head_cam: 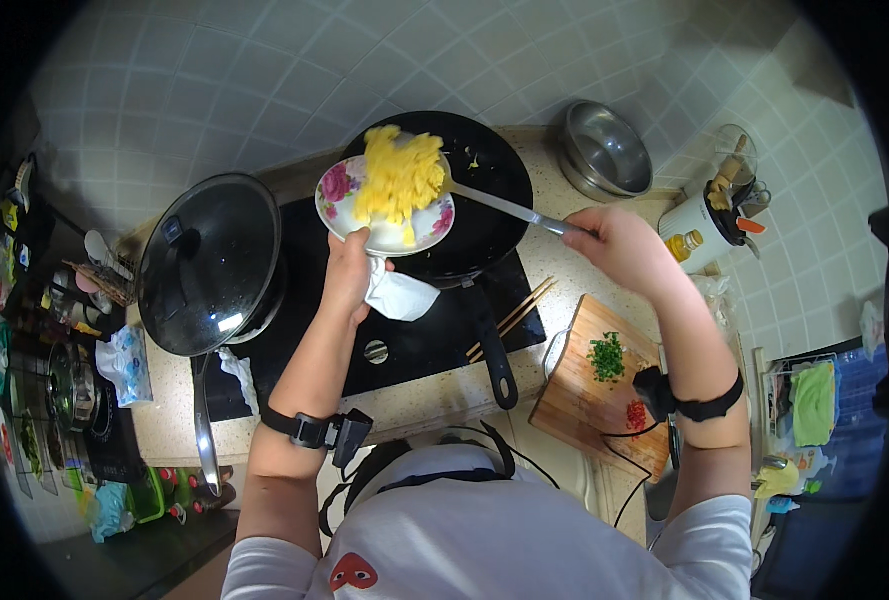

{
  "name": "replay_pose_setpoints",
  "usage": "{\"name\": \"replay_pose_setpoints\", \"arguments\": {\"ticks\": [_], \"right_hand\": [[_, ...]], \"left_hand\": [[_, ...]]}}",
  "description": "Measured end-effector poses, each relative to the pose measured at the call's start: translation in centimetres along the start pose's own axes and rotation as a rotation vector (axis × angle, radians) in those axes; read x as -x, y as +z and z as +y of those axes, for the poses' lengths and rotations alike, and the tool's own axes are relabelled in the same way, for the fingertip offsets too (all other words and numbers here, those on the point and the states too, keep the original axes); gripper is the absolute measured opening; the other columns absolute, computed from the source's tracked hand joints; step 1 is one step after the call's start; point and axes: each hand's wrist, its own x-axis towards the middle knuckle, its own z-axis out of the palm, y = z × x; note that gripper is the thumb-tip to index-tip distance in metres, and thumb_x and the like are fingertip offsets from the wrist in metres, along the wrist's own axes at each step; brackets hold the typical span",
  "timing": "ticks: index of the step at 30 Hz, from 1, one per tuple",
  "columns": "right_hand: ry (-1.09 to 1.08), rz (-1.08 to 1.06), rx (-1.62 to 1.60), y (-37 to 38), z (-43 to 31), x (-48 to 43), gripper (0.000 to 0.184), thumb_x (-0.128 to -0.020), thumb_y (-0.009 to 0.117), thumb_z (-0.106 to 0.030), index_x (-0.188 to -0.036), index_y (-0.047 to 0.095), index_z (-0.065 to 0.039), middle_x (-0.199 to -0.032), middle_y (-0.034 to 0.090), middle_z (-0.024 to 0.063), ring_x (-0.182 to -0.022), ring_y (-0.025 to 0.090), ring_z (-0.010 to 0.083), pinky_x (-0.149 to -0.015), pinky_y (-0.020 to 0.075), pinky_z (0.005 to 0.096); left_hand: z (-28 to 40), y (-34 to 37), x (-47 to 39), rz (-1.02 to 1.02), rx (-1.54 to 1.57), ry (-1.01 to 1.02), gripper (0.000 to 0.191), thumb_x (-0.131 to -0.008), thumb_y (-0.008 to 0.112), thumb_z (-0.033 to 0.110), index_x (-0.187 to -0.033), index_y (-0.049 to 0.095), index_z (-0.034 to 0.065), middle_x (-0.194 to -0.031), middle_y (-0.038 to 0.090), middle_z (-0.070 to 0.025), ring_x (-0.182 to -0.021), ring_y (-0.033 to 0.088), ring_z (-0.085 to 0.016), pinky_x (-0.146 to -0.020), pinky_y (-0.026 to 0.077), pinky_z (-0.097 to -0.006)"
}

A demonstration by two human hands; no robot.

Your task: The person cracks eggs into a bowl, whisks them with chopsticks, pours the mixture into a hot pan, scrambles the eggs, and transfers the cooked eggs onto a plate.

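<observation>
My left hand [351,274] holds a floral-patterned plate [343,206] together with a white paper tissue [402,294], over the near left part of a black frying pan [497,217]. My right hand [613,244] grips the handle of a metal turner [501,205], whose head is hidden by yellow scrambled egg [403,176]. The egg is heaped at the plate and reaches past its far rim, somewhat blurred. A few egg bits lie in the pan, which rests on a black cooktop [414,352].
Left of the pan stands a lidded pan [212,262]. Wooden chopsticks [512,319] lie beside the pan handle. A cutting board [587,397] at right bears chopped green onion [607,356] and chopped red chili [636,414]. Metal bowls [606,150] stand at the back right, near a utensil holder [699,225].
</observation>
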Motion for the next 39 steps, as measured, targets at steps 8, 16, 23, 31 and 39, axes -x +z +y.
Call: {"name": "replay_pose_setpoints", "arguments": {"ticks": [8, 16, 23, 31, 39], "right_hand": [[0.048, 0.315, 0.464, 0.7, -2.5, 2.7, 0.023, -0.083, 0.056, -0.028, -0.101, 0.061, -0.014, -0.077, 0.062, 0.0096, -0.068, 0.060, 0.0287, -0.059, 0.0469, 0.0383], [0.249, 0.028, 0.330, -2.9, 0.6, -2.5, 0.022, -0.083, 0.054, -0.021, -0.094, 0.064, -0.004, -0.088, 0.063, 0.0159, -0.082, 0.060, 0.0327, -0.073, 0.0479, 0.0394], [0.431, -0.335, 0.620, -1.4, 0.4, -13.9, 0.025, -0.077, 0.055, -0.014, -0.099, 0.066, -0.007, -0.106, 0.062, 0.0144, -0.099, 0.059, 0.0292, -0.077, 0.0488, 0.0396], [0.018, -0.180, 0.589, 1.3, -3.9, -16.2, 0.026, -0.079, 0.054, -0.023, -0.096, 0.065, -0.007, -0.096, 0.064, 0.0129, -0.091, 0.061, 0.0298, -0.076, 0.0481, 0.0397], [0.441, -0.592, 0.153, -1.1, 3.9, -10.4, 0.023, -0.080, 0.058, -0.029, -0.087, 0.066, -0.009, -0.061, 0.056, 0.0051, -0.046, 0.051, 0.0164, -0.044, 0.0421, 0.0311]], "left_hand": [[-1.7, 0.6, 0.4, -0.082, 0.179, -0.069, 0.049, -0.087, 0.040, 0.019, -0.131, 0.021, 0.0111, -0.108, 0.048, -0.0123, -0.078, 0.054, -0.018, -0.068, 0.048, -0.0310], [-3.5, -1.8, 1.7, 0.019, 0.261, -0.073, 0.038, -0.087, 0.042, 0.021, -0.120, 0.035, 0.0052, -0.094, 0.054, -0.0116, -0.073, 0.055, -0.019, -0.064, 0.048, -0.0315], [-4.4, -8.6, 7.2, 0.091, 0.245, -0.070, 0.038, -0.087, 0.037, 0.023, -0.113, 0.044, -0.0032, -0.089, 0.059, -0.0141, -0.067, 0.058, -0.020, -0.061, 0.048, -0.0327], [-4.9, -11.4, 10.6, 0.101, 0.364, -0.017, 0.048, -0.083, 0.048, 0.036, -0.113, 0.044, 0.0001, -0.087, 0.058, -0.0108, -0.061, 0.053, -0.018, -0.055, 0.045, -0.0303], [-4.9, -11.9, 10.4, 0.059, 0.420, -0.006, 0.043, -0.085, 0.048, 0.033, -0.109, 0.046, -0.0022, -0.084, 0.058, -0.0124, -0.061, 0.054, -0.019, -0.057, 0.045, -0.0314]]}}
